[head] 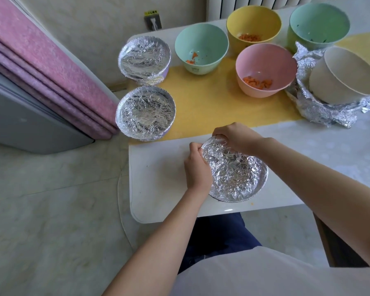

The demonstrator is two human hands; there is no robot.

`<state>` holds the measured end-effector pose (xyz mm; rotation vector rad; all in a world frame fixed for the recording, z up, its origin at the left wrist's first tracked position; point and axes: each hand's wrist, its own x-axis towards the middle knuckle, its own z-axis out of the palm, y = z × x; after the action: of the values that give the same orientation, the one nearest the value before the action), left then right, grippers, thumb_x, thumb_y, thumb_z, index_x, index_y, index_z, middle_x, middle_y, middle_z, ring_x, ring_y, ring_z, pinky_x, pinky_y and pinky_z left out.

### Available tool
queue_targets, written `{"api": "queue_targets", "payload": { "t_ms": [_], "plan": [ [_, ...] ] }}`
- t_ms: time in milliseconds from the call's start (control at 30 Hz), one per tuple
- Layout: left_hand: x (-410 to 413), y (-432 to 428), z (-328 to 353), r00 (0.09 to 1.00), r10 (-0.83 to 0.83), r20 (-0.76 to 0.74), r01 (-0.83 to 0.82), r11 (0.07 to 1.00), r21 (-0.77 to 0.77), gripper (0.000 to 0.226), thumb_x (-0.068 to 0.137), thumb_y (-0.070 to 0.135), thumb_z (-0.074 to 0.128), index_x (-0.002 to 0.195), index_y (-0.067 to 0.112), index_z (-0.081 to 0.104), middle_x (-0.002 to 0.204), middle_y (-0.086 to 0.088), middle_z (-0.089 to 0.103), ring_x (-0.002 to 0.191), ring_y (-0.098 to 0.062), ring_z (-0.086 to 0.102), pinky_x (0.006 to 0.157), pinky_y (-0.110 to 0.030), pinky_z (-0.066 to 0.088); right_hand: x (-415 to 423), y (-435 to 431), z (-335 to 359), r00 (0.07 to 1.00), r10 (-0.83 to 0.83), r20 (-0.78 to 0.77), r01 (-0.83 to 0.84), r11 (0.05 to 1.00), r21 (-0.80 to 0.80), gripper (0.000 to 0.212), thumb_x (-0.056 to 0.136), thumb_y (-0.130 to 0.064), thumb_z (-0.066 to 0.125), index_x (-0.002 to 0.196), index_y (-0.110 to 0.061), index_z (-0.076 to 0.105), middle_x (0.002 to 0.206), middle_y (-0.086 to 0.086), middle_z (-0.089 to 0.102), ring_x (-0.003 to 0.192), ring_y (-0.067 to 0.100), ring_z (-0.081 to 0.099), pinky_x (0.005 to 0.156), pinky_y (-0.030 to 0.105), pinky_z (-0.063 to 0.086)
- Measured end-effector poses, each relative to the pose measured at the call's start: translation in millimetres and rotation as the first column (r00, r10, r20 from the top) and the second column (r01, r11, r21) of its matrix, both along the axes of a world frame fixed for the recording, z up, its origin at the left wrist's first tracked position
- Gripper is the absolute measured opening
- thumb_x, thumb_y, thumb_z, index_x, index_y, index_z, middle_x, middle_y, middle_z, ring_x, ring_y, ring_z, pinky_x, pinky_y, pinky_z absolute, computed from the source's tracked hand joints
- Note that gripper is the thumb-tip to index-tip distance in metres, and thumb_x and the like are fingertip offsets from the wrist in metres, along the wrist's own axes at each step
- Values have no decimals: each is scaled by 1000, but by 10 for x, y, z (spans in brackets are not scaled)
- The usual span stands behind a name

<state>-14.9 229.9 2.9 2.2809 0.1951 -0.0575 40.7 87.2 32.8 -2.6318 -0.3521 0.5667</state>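
Note:
A bowl covered with crinkled aluminium foil sits near the front edge of the white table. My left hand grips its left rim, fingers curled over the foil edge. My right hand pinches the foil at the far rim. Two more foil-covered bowls stand at the table's left edge, one nearer and one farther back.
On a yellow mat stand a mint bowl, a yellow bowl and a pink bowl, each holding orange bits, plus a green bowl. A beige bowl lies tilted on loose foil at right. A folded pink mat leans at left.

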Motion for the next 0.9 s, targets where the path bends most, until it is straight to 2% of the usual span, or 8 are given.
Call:
{"api": "queue_targets", "payload": {
  "t_ms": [100,200,267,367,567,667,800,900],
  "plan": [
    [-6,17,-16,1000,-9,-1,9,1000,27,17,98,4,35,104,4,50,88,-17,62,78,-34,55,60,-31,28,-4,11,-9,998,68,-1,-68,995,-78,30,92,1,44,117,-9,58,102,13,66,85,29,61,71,38,48],
    [2,-6,-23,999,-47,-3,47,998,49,17,97,2,36,105,5,50,90,-18,62,80,-35,55,61,-31,28,6,12,-54,990,143,-10,-143,990,-8,31,98,-10,42,126,-15,55,119,5,63,100,26,60,81,35,47],
    [-8,-39,-11,997,-79,4,79,995,58,18,95,-2,37,106,5,50,90,-18,62,80,-35,55,61,-33,29,15,11,-88,985,175,-4,-174,985,8,27,99,-17,43,121,-15,59,111,6,66,94,26,62,76,33,46],
    [-21,-63,-23,994,-107,10,106,991,84,19,93,-5,39,105,4,50,92,-17,63,79,-37,56,60,-33,30,23,-14,-150,983,179,24,-179,983,-31,24,96,-8,47,112,-14,63,95,8,70,81,26,63,67,31,46],
    [-21,-92,-24,993,-116,2,114,983,142,18,93,-5,40,106,3,49,95,-16,63,80,-34,58,59,-29,28,54,-49,-112,964,267,17,-264,959,-104,30,90,-1,45,114,-13,59,95,6,67,74,23,56,62,30,41],
    [-12,-99,-19,991,-133,-18,134,978,160,12,95,-2,40,104,4,45,93,-15,62,79,-34,57,57,-27,25,51,-40,-116,944,329,12,-326,940,-102,27,93,-4,42,115,-12,56,101,5,64,81,25,58,63,31,38],
    [-7,-117,-8,985,-168,-41,173,964,203,12,95,0,40,106,4,42,101,-15,62,85,-32,59,59,-28,29,58,-13,-48,941,337,18,-332,933,-137,23,84,4,39,91,-14,50,82,4,54,69,23,43,60,28,26],
    [-2,-123,11,983,-174,-62,184,953,239,13,96,1,40,109,3,42,105,-16,63,88,-32,60,59,-29,31,44,-40,-85,941,333,57,-324,937,-132,23,85,3,40,96,-11,55,86,7,61,67,23,45,60,27,28]
  ]
}}
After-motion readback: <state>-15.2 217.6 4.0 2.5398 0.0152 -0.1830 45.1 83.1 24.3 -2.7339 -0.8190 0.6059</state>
